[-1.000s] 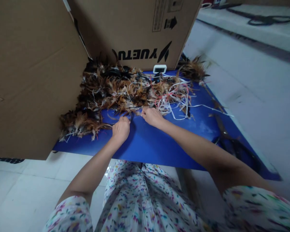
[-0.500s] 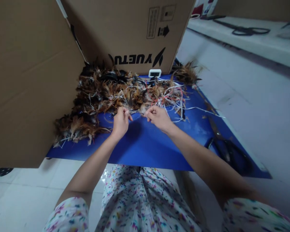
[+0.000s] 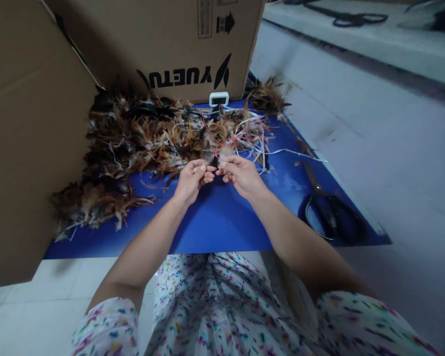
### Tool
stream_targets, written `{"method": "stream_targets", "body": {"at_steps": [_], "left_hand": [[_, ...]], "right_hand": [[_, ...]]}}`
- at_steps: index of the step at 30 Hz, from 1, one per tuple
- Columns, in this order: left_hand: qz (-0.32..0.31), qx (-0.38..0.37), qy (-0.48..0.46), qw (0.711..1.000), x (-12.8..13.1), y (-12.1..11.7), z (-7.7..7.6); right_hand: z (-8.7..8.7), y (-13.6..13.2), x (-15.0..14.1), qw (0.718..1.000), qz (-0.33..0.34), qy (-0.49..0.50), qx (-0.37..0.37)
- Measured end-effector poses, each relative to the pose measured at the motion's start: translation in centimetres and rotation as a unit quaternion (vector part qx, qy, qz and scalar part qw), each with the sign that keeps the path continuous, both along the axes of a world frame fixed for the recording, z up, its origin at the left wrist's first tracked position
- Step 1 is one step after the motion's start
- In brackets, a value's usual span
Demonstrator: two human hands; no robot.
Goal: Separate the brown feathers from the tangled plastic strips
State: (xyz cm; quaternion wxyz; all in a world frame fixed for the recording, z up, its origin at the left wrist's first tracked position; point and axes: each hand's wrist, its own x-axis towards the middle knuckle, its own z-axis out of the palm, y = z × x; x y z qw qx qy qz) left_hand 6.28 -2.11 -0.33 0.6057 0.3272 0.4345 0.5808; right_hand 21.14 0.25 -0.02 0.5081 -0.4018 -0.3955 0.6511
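My left hand (image 3: 193, 182) and my right hand (image 3: 243, 177) meet over the near edge of a feather pile (image 3: 152, 131). Both have thumb and forefinger pinched, with the fingertips almost touching. A pale fluffy feather (image 3: 226, 151) rises from my right fingertips. Whatever my left fingers pinch is too small to make out. The pile is brown, black and tan, in rough bunches. White and red plastic strips (image 3: 262, 141) lie tangled at its right end, just beyond my right hand.
Black-handled scissors (image 3: 328, 210) lie at the right of the blue board (image 3: 222, 230). Cardboard boxes (image 3: 25, 128) stand left and behind. A small white display device (image 3: 218, 99) sits against the back box. More feather bunches (image 3: 100, 200) lie left; another pair of scissors (image 3: 356, 19) is on a ledge.
My hands have come closer together, fingertips nearly meeting. The view has shifted, so the board, boxes and feathers appear farther left.
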Motion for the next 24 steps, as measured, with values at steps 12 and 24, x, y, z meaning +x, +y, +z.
{"method": "stream_targets", "body": {"at_steps": [12,24], "left_hand": [[-0.056,-0.017,0.027,0.998,0.55,-0.2,-0.48],[-0.05,-0.038,0.016,0.998,0.57,-0.12,-0.24]], "right_hand": [[-0.4,-0.36,-0.41,0.999,-0.002,-0.032,0.026],[-0.36,-0.34,-0.29,0.996,-0.01,-0.073,0.045]]}}
